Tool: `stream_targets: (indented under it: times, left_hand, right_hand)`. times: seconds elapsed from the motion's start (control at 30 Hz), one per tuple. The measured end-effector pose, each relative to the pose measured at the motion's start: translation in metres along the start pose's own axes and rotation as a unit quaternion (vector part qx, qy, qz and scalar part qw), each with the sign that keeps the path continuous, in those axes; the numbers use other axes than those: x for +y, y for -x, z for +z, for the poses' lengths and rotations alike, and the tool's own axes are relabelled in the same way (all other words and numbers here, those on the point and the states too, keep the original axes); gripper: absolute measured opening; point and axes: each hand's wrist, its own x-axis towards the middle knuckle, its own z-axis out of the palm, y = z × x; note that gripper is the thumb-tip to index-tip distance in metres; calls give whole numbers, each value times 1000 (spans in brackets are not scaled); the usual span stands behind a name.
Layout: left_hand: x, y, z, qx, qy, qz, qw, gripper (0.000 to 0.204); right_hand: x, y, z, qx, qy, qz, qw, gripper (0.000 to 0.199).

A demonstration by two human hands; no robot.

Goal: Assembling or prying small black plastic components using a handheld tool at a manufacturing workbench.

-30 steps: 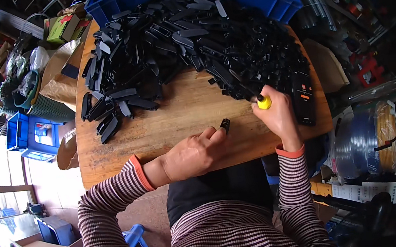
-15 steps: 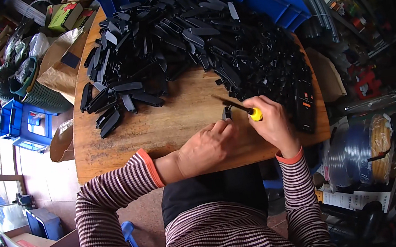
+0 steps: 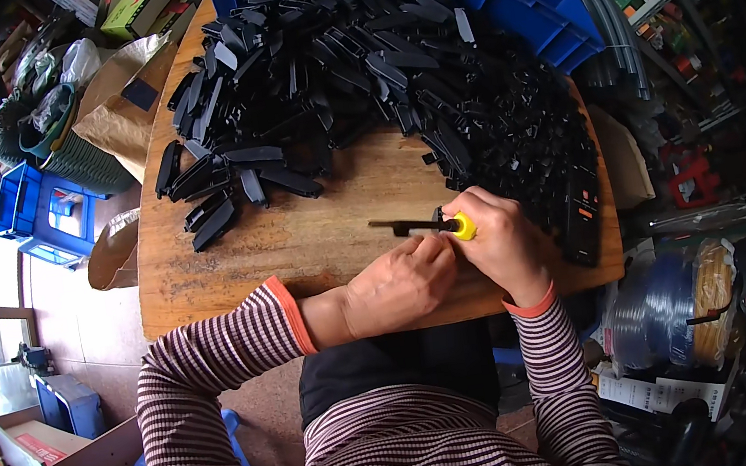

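"Two bare hands were close together over the table (image 3: 301,259), weren't they?"

"Just beside each other. The right hand (image 3: 498,240) had its fingers wrapped around a yellow-handled tool (image 3: 464,227), whose dark shaft stuck out leftward, past the left hand's fingertips."

"And the left hand (image 3: 403,281)?"

"Its fingers were closed, pinched on a small black part (image 3: 439,213) at the fingertips. I saw little of that part, since the hands and the tool hid most of it."

"Could you tell whether the tool touched it?"

"No, from where I stood I couldn't."

"What lay around the hands?"

"A wide heap of black plastic pieces (image 3: 323,65) curved beyond both of them, with blue crates (image 3: 531,5) behind it. Near the right hand, on its right, was a long black case (image 3: 583,205) with orange marks."
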Motion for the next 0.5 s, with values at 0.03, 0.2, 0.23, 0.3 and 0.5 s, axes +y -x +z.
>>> stream_targets:
  times: [0.03,0.2,0.23,0.3,0.5]
  left_hand:
    - [2,2,1,1,-17,11,1000,33]
    - [2,7,2,-5,-21,33,999,38]
    - [1,7,2,-11,-6,32,999,39]
    - [0,5,-1,-11,-10,31,999,41]
    - [-4,1,-3,-36,2,46,998,47]
  right_hand:
    - [-1,-2,-4,-27,20,-12,999,19]
    - [7,-22,-24,-149,-54,-40,987,16]
    - [6,-25,-24,-147,-53,-42,987,16]
    - [-6,-29,-22,92,-235,10,968,14]
    - [5,-31,7,165,-383,91,904,14]
